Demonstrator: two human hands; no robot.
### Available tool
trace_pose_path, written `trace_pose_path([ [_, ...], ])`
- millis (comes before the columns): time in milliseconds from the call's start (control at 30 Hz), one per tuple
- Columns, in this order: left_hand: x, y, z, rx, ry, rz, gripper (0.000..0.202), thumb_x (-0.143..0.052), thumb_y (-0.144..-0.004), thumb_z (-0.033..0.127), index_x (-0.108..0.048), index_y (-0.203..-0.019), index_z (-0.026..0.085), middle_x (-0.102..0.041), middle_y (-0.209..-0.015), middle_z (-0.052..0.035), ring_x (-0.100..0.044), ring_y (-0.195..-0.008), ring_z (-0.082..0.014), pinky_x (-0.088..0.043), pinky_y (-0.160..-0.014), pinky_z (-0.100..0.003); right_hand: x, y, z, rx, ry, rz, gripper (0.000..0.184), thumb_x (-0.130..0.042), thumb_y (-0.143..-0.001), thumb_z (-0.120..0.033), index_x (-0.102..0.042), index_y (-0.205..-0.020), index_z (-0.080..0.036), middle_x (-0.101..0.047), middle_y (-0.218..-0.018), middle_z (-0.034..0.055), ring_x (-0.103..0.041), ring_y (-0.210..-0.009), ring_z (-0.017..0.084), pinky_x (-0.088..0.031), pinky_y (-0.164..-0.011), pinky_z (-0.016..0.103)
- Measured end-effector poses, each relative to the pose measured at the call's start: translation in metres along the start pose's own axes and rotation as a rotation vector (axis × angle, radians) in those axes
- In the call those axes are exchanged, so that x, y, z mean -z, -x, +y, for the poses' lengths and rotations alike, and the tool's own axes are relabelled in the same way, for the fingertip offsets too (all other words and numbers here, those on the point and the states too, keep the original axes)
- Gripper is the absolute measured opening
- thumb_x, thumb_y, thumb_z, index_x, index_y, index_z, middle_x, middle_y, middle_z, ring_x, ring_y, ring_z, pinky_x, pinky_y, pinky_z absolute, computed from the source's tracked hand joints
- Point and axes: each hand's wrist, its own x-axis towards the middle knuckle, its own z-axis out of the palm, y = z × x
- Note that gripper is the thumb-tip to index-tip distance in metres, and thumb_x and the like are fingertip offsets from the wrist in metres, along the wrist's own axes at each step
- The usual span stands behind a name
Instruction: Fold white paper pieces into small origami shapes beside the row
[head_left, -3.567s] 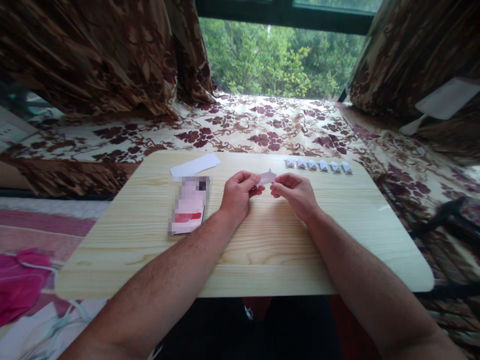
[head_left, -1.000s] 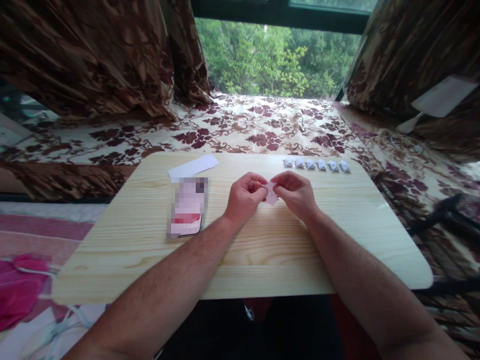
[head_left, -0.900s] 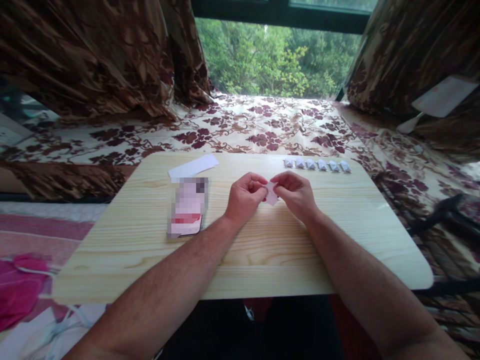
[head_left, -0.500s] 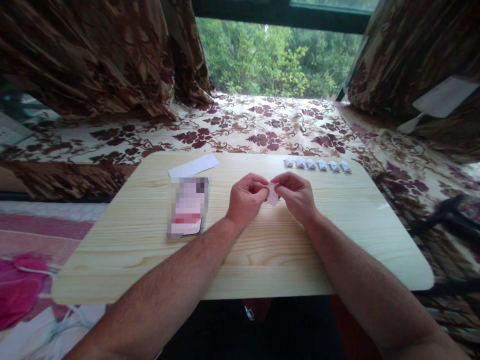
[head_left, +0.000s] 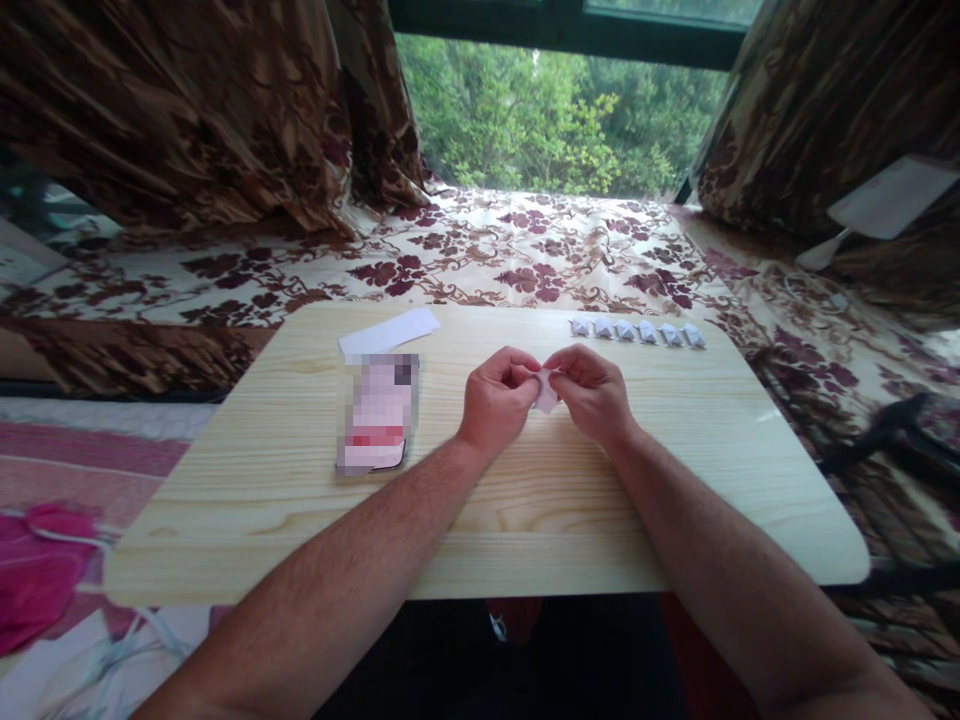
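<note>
A small piece of folded white paper (head_left: 548,393) is held between my two hands above the middle of the table. My left hand (head_left: 501,400) pinches its left side with thumb and forefinger, and my right hand (head_left: 592,390) pinches the right side. The fingertips of both hands nearly meet at its top, hiding part of the folds. Beyond my right hand stands a row of several small folded white paper pieces (head_left: 625,331). White paper strips (head_left: 388,330) lie at the table's far left.
On the left of the pale wooden table (head_left: 247,500) lies a phone (head_left: 379,410), blurred by pixels. Flowered cloth (head_left: 525,245) covers the ledge behind it, under a window. A white lamp (head_left: 892,197) stands at right. Pink cloth (head_left: 45,575) and white cords are at lower left.
Both hands keep their pinch on the paper with barely any movement. The whole view has shifted very slightly.
</note>
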Motion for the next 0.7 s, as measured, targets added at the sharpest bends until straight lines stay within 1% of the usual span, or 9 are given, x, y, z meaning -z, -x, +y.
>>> trace_pose_path([
  [133,0.0021,-0.0018,-0.0011,-0.006,-0.005,-0.021,0.009,-0.066,-0.067,0.013,-0.066,-0.075,0.017,-0.058,-0.057,0.0047,-0.052,-0.051,-0.0084,-0.041,-0.050,-0.020,0.0026,-0.0007,0.0003,0.018,-0.031,-0.016,0.007,-0.063,-0.072,-0.014,-0.066,-0.076,-0.019,-0.058,-0.062,-0.0037,-0.049,-0.053,0.009,-0.036,-0.050,0.023],
  [233,0.0039,-0.0028,-0.0008,-0.005,0.011,-0.031,0.009,-0.066,-0.067,0.012,-0.066,-0.075,0.016,-0.062,-0.058,0.0033,-0.058,-0.054,-0.0108,-0.046,-0.052,-0.021,0.0036,-0.0013,-0.0004,0.030,-0.043,-0.029,0.007,-0.063,-0.073,-0.013,-0.067,-0.075,-0.019,-0.060,-0.063,-0.0032,-0.050,-0.054,0.009,-0.037,-0.051,0.023],
  [367,0.0048,-0.0033,0.0005,0.013,0.028,-0.034,0.011,-0.067,-0.067,0.012,-0.067,-0.076,0.016,-0.064,-0.059,0.0032,-0.060,-0.054,-0.0115,-0.050,-0.054,-0.023,0.0040,-0.0014,-0.0018,0.041,-0.066,-0.034,0.009,-0.064,-0.074,-0.011,-0.068,-0.075,-0.019,-0.061,-0.062,-0.0031,-0.051,-0.054,0.009,-0.037,-0.051,0.023],
  [567,0.0042,-0.0046,-0.0006,0.046,0.047,-0.024,0.009,-0.067,-0.065,0.011,-0.066,-0.072,0.016,-0.061,-0.055,0.0043,-0.059,-0.052,-0.0115,-0.049,-0.051,-0.023,0.0061,-0.0007,-0.0013,0.030,-0.008,-0.049,0.007,-0.064,-0.074,-0.014,-0.069,-0.075,-0.018,-0.060,-0.061,-0.0028,-0.048,-0.053,0.009,-0.035,-0.051,0.024],
  [700,0.0040,-0.0052,-0.0027,0.064,0.068,-0.020,0.009,-0.066,-0.064,0.012,-0.066,-0.072,0.016,-0.061,-0.055,0.0040,-0.059,-0.052,-0.0116,-0.048,-0.051,-0.022,0.0076,-0.0004,0.0010,0.036,0.029,-0.047,0.007,-0.064,-0.075,-0.015,-0.070,-0.077,-0.018,-0.060,-0.062,-0.0020,-0.050,-0.055,0.010,-0.036,-0.052,0.024],
])
